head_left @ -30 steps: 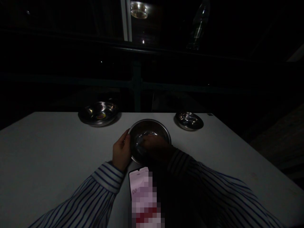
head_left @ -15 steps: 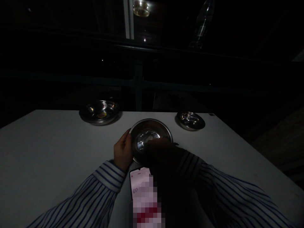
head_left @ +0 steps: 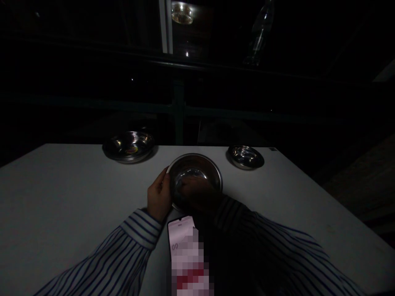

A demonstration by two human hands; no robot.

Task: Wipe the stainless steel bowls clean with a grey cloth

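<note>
A steel bowl (head_left: 212,168) stands on the white table (head_left: 61,197) in front of me. My left hand (head_left: 159,195) grips its left rim, thumb on the edge. My right hand (head_left: 193,187) reaches down inside the bowl in deep shadow, resting on its bottom; its fingers are too dark to make out, and I cannot tell whether it holds anything. Both sleeves are white with blue stripes.
A lit phone (head_left: 185,250) lies near the table's front edge, just below the bowl. A wide steel dish (head_left: 128,146) sits at the back left and a smaller steel bowl (head_left: 246,156) at the back right. The room behind is dark, with a railing.
My right hand has shifted inside the bowl, from the right side half a second ago back toward the left and middle. The left hand has stayed on the rim.
</note>
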